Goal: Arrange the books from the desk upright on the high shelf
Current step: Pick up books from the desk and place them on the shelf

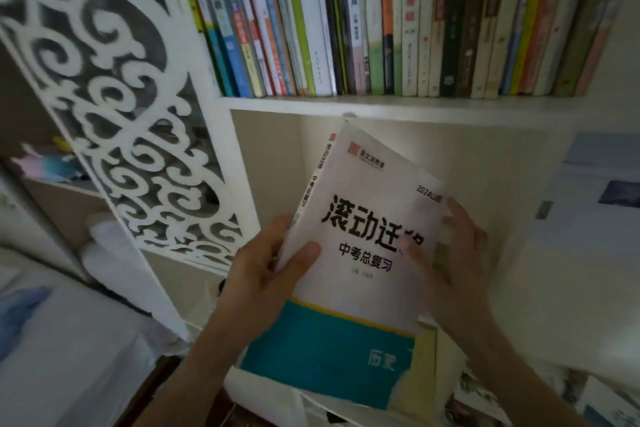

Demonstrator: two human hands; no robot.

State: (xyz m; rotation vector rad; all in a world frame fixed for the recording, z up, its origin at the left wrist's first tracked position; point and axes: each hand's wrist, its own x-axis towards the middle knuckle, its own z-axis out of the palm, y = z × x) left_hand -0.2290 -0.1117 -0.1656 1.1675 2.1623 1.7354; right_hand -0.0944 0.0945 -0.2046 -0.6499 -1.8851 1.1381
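**A:** So, head view first, and it's the only one. Where's the book?

**B:** The white workbook (360, 253) with the teal band is held up in the air below the high shelf (398, 104), tilted, its top corner nearly at the shelf's front edge. It hasn't gone in yet.

**A:** And the hands?

**B:** The left hand (273, 270) grips the spine side, thumb on the cover and the fingers (287, 222) wrapped behind the edge. The right hand (453, 253) holds the opposite long edge, thumb on the cover, the rest curled behind. It's blurred, so I can't say how firm that grip is.

**A:** What about room on the shelf?

**B:** The row of books (363, 21) on the shelf looks packed from its left wall across to the right. I can't make out a clear gap.

**A:** Then how would you do this well?

**B:** I'd square the book up so the spine faces out and stands vertical, like the others. Then free one hand to part the row, probably at the leaning books on the shelf's left end, and slide the workbook in bottom edge first. It's a soft cover, so support it low or it may bend against its neighbours.

**A:** Risk?

**B:** Forcing it could crease the cover.
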